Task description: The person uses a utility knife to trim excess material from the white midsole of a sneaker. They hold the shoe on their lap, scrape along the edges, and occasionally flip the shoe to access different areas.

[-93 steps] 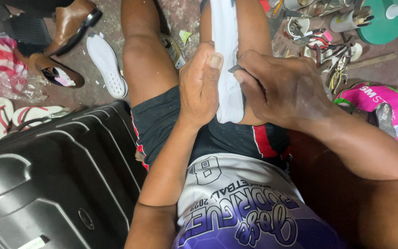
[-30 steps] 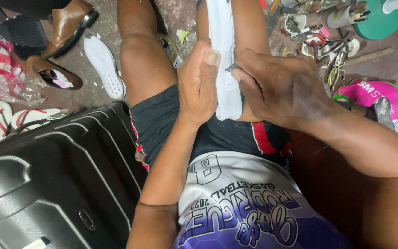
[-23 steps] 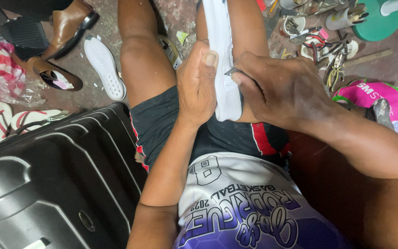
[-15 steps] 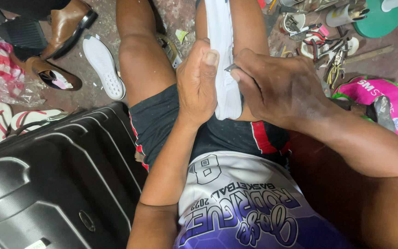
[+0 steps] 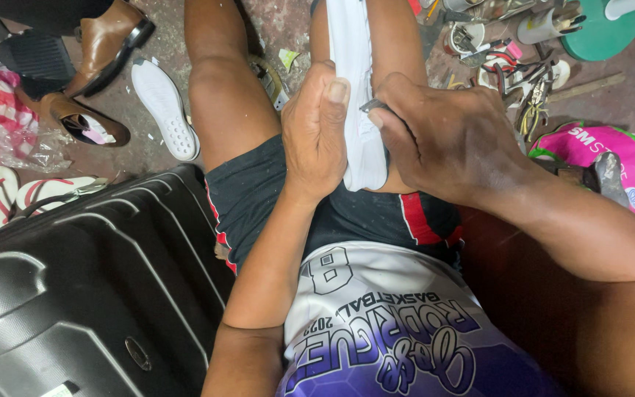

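A white shoe sole [image 5: 354, 66] lies lengthwise on my right thigh, its near end by my shorts. My left hand [image 5: 317, 132] is closed on the sole's left edge, thumb on top. My right hand [image 5: 450, 140] presses against the sole's right edge and pinches a small dark metal tool [image 5: 373, 107] between thumb and fingers; most of the tool is hidden.
A black hard suitcase [image 5: 75, 294] fills the lower left. On the floor: another white sole [image 5: 164, 109], brown leather shoes [image 5: 104, 51], flip-flops [image 5: 9, 198], scattered hand tools [image 5: 516, 66], a green round lid [image 5: 604, 37], a pink and green bag [image 5: 611, 162].
Both hands stay on the white sole; the view shifted slightly and the right hand's fingers moved a little against the sole's edge.
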